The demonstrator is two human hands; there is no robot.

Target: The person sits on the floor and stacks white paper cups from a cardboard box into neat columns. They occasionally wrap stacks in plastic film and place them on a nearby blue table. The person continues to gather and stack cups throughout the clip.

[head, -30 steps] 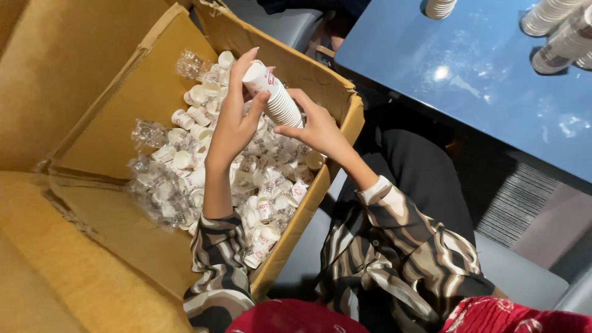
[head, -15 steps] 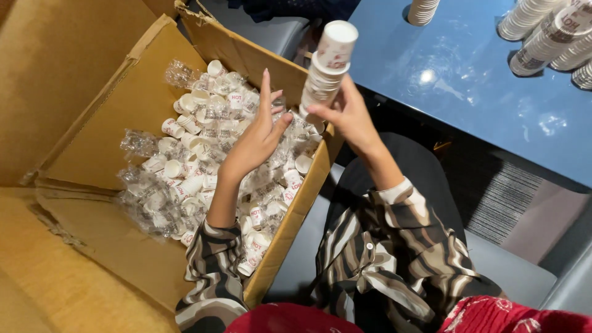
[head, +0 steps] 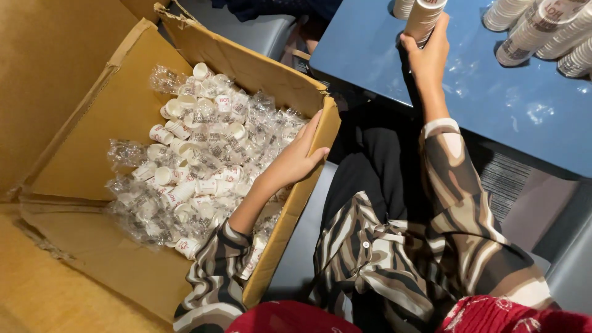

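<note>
Flanking hands (head: 295,161): cardboard box (head: 259,71), blue table (head: 370,55).

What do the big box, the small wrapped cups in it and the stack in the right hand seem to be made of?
Big box: brown corrugated cardboard, matte, with torn, frayed flap edges. Small cups: white, probably paper, in clear crinkly plastic wrap that glints. Stack of cups in the right hand: likely paper too, white with print, matte.

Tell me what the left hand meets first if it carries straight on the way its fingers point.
The left hand points up and right along the cardboard box's near wall. Likely that wall's rim first; depth is unclear, so it may clear it.
</note>
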